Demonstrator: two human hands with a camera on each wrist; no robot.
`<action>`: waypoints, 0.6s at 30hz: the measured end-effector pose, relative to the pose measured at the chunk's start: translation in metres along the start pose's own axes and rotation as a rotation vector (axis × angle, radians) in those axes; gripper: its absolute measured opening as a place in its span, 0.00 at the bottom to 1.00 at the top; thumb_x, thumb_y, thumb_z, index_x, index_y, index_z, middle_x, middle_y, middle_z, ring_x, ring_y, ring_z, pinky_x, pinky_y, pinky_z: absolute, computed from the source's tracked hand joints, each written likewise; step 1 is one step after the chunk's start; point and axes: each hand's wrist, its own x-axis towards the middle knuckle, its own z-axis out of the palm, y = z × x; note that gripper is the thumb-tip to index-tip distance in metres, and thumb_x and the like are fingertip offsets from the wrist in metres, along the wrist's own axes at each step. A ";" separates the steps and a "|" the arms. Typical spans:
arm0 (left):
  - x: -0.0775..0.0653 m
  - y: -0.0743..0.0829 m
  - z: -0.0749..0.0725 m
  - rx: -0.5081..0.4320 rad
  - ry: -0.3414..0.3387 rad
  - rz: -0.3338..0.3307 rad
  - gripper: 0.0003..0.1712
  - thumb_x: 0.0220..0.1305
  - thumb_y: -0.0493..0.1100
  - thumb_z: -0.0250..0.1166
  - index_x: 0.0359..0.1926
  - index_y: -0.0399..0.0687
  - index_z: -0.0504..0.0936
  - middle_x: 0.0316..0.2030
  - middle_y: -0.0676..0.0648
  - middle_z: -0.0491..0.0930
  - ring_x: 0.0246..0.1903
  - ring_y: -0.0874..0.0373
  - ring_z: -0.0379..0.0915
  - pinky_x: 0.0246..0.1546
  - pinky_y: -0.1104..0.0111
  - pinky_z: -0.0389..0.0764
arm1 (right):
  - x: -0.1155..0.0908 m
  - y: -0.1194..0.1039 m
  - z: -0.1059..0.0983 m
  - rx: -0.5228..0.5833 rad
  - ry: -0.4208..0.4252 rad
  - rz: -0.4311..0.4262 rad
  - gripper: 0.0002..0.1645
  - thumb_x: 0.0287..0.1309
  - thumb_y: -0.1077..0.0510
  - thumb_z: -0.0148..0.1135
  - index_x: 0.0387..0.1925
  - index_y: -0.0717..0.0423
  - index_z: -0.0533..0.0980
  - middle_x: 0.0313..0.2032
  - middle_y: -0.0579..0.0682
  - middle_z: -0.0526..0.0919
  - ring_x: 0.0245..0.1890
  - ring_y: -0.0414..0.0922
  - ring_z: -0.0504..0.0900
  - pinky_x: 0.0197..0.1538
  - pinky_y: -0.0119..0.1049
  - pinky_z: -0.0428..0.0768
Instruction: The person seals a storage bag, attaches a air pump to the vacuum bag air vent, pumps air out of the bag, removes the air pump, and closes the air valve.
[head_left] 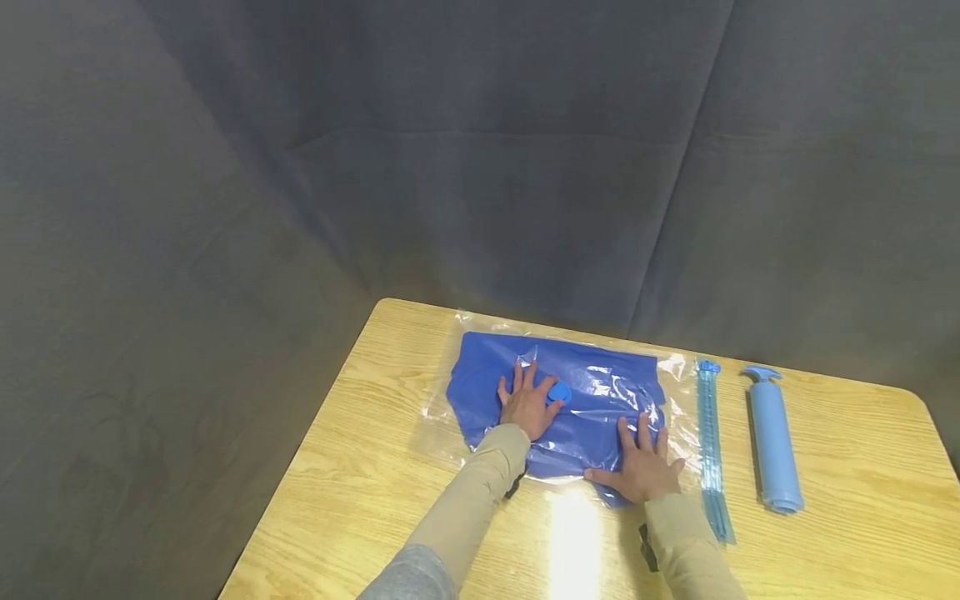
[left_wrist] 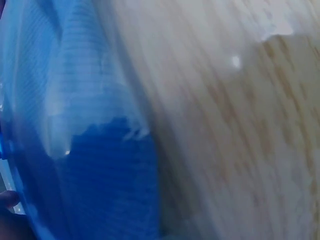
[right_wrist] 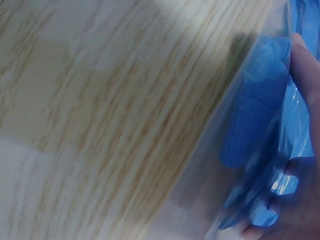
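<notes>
A clear plastic vacuum storage bag (head_left: 681, 400) lies flat on the table with folded blue cloth (head_left: 487, 367) inside. My left hand (head_left: 527, 410) rests on the bag's middle, fingers spread, its thumb and index finger beside the round blue valve cap (head_left: 558, 392). Further right, my right hand (head_left: 643, 471) presses down with spread fingers near the bag's front right corner. The left wrist view shows the ribbed cloth (left_wrist: 115, 185) under the film. In the right wrist view, a bunched part of the blue cloth (right_wrist: 255, 100) shows through the plastic next to my fingers.
A teal zip strip (head_left: 710, 450) with a blue slider (head_left: 708, 366) runs along the bag's right end. Right of it lies a light blue hand pump (head_left: 777, 442) with a T-shaped handle. Grey curtain (head_left: 480, 167) hangs behind the wooden table (head_left: 360, 417).
</notes>
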 end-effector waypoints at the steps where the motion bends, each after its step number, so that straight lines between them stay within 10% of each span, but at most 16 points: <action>1: 0.000 0.000 0.000 -0.003 -0.007 -0.003 0.26 0.66 0.59 0.58 0.64 0.67 0.70 0.75 0.46 0.53 0.75 0.38 0.40 0.69 0.39 0.48 | 0.000 0.000 0.000 -0.002 -0.001 -0.001 0.72 0.41 0.21 0.61 0.74 0.62 0.48 0.73 0.72 0.37 0.69 0.78 0.36 0.55 0.84 0.48; 18: -0.002 0.000 -0.003 0.014 -0.032 -0.002 0.28 0.67 0.59 0.56 0.67 0.71 0.67 0.76 0.45 0.49 0.75 0.39 0.38 0.70 0.40 0.47 | 0.001 0.003 0.003 0.003 -0.003 -0.008 0.73 0.40 0.20 0.61 0.74 0.62 0.47 0.73 0.72 0.36 0.68 0.79 0.35 0.54 0.84 0.47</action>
